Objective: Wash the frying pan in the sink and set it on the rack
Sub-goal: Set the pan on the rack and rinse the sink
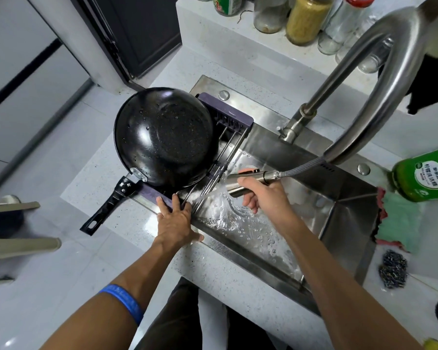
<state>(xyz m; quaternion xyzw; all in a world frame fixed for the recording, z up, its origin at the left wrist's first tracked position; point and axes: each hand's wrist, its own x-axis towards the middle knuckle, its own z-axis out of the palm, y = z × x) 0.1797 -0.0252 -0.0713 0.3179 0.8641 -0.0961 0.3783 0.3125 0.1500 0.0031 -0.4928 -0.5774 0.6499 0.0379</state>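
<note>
The black frying pan (162, 137) lies upside down and wet on the purple-framed rack (228, 117) across the sink's left end, its handle (106, 208) sticking out over the counter. My left hand (175, 218) rests with straight fingers on the rack's near frame and the sink edge. My right hand (261, 193) grips the pull-out steel spray head (248, 181), which sprays water toward the rack rods and into the steel sink (339, 221). Foamy water covers the sink bottom around the drain.
The curved faucet (379, 79) arches over the sink's back. A green detergent bottle (425, 175), a green-pink cloth (400, 221) and a steel scourer (393, 269) lie at the right. Jars and bottles (306, 18) stand on the raised ledge behind.
</note>
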